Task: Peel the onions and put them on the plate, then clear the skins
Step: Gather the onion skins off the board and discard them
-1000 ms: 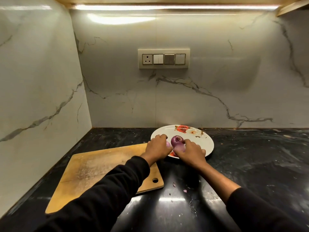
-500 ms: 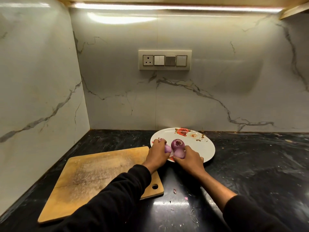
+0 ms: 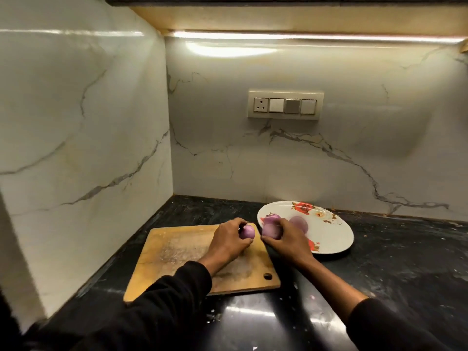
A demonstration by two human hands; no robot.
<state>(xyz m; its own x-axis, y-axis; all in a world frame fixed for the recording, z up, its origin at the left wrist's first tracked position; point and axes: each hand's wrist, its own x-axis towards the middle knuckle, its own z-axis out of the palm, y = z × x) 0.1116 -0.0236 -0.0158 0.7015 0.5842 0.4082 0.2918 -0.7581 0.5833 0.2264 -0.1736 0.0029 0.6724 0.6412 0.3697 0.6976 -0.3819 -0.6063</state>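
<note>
Because each hand has its fingers curled round a purple onion, the two bulbs sit apart, one on either side of the board's far right corner. The left hand (image 3: 228, 239) grips a small onion (image 3: 247, 232) just above the board (image 3: 182, 252), probably so that any skin pulled off falls on the wood and not on the plate. The right hand (image 3: 286, 240) holds a second onion (image 3: 271, 230) at the near left rim of the plate (image 3: 336, 236); whether it rests on the plate or hangs just over it I cannot tell. Another bulb (image 3: 272, 219) lies on the plate right behind it, and a paler, blurred one (image 3: 298, 222) sits further in, so the plate seems to serve as the store for the onions. Both held onions look smooth and glossy, though it is too blurred to say whether skin is left. Small scraps of skin (image 3: 312, 297) lie scattered on the dark desk (image 3: 405, 274) in front, awaiting clearing.
</note>
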